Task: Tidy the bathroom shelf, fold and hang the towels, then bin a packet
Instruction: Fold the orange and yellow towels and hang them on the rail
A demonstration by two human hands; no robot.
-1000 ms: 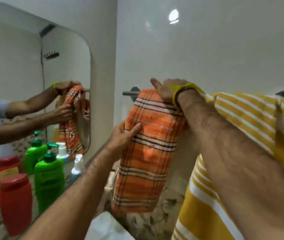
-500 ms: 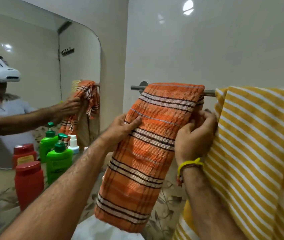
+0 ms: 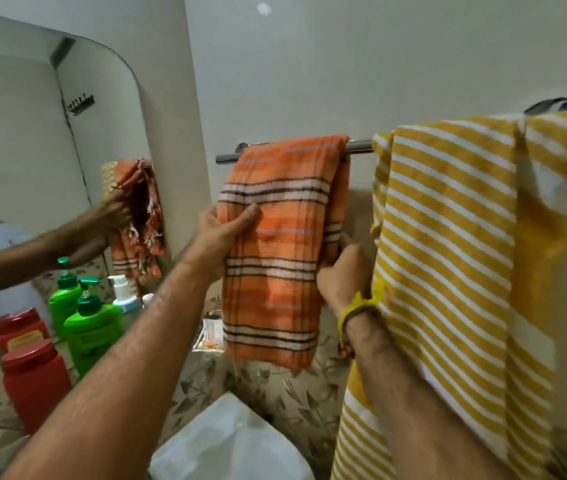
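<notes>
An orange plaid towel (image 3: 282,251) hangs folded over the metal towel rail (image 3: 360,146) on the white wall. My left hand (image 3: 221,233) pinches its left edge, thumb on the front. My right hand (image 3: 342,275) holds its right edge lower down, fingers curled behind the cloth. A yellow and white striped towel (image 3: 455,258) hangs on the same rail to the right, touching my right forearm. A small clear packet (image 3: 210,336) lies on the shelf below the orange towel.
A mirror (image 3: 32,161) on the left wall reflects my arms and the towel. Green pump bottles (image 3: 89,329), red bottles (image 3: 34,382) and a white pump bottle (image 3: 123,292) stand on the patterned shelf. A white object (image 3: 230,441) sits at the bottom centre.
My right hand has come down from the top of the rail to the orange towel's right edge. The towel now hangs straighter and flatter. My left hand stays on the left edge.
</notes>
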